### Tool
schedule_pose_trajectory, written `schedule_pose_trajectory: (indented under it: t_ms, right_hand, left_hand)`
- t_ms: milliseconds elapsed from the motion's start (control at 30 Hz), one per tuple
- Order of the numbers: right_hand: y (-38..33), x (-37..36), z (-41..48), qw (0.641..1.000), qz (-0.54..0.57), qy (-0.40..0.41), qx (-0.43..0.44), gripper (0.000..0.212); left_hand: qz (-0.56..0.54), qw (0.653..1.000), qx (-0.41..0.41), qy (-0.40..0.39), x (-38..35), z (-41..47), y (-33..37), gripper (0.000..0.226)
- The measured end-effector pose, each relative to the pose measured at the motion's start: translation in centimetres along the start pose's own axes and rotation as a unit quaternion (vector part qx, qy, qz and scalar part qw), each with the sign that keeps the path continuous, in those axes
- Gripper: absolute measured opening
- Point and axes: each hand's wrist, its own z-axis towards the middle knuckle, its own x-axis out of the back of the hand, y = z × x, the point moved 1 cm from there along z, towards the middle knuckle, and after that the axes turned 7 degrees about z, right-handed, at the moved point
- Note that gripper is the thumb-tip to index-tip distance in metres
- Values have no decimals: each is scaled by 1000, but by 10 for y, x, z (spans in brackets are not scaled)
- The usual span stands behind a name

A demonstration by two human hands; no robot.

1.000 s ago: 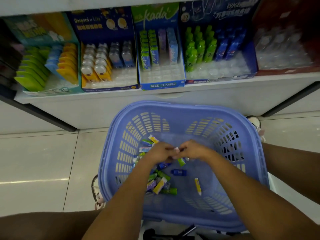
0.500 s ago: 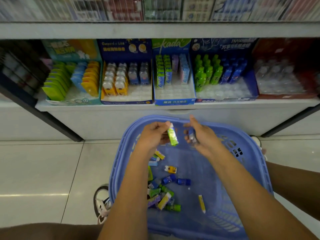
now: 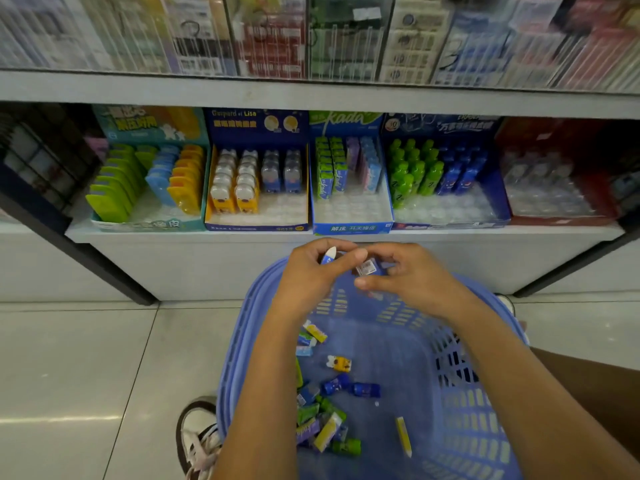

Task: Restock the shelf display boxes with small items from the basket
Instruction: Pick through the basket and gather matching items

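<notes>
A: Entry one, hands?
B: Left hand (image 3: 308, 277) above the far rim of the basket (image 3: 467, 410); fingers curled, thumb closed in, pinching a blue-and-white piece (image 3: 328, 257), white tip upward. Right hand (image 3: 415, 284) just beside it above the same rim; thumb and curled fingers pinching a small labelled piece (image 3: 366, 269), barcode sticker facing up. Thumbs of both nearly touching.
A: Entry two, stock inside the basket?
B: Loose heap (image 3: 322, 424) on the basket floor toward its left wall: green, purple and yellow wrappers, mixed. Yellow bear-faced piece (image 3: 339, 363) farther in, near the middle. Blue pieces (image 3: 367, 389), two, between bear and heap. Yellow stick (image 3: 403, 436) lying apart, right of the heap.
A: Entry three, beyond the basket?
B: Shelf (image 3: 173, 236) just past the far rim, carrying five display boxes side by side: teal box (image 3: 149, 223), navy box (image 3: 256, 128), Kada box (image 3: 351, 228), blue bottle box (image 3: 446, 128), red box (image 3: 554, 220). Goods packed at the back, clear tray slots showing in front.
A: Beside the basket?
B: Shoe (image 3: 197, 438) at its near-left corner, on the tiled floor (image 3: 69, 358)
</notes>
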Motion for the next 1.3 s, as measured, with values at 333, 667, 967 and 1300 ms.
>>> schedule_pose_trajectory:
  t_ms: [333,667,967,1300]
  right_hand:
    - [-40,-28,29,958,-223,68,164,21]
    - [-70,-57,66,983,146,98,59,13]
    - [-83,-55,89,991,102,72,50,20]
    - [-92,-38,116,987,-105,71,102,18]
  left_hand:
    - [-52,998,6,36,33,-4,11,23]
    - [-196,970,-22,139,69,-1,9,23]
    - [-102,954,-89,266,74,8,4,32]
    - [-33,966,-44,253,70,27,3,38]
